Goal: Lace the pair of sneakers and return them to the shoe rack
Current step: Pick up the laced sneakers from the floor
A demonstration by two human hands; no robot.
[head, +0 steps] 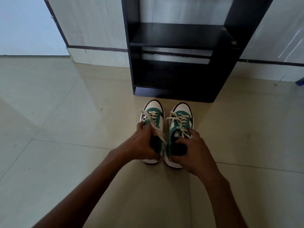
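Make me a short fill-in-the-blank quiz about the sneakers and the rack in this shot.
1. Each hand grips one sneaker at its ____ end: left hand, right hand.
2. The sneakers' toes point toward the ____ shoe rack.
3. The left sneaker and right sneaker rest on the ____.

Missing words: heel; black; floor

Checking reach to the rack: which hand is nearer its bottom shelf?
Too close to call. The left hand grips the left sneaker, the right hand the right sneaker, both short of the rack.
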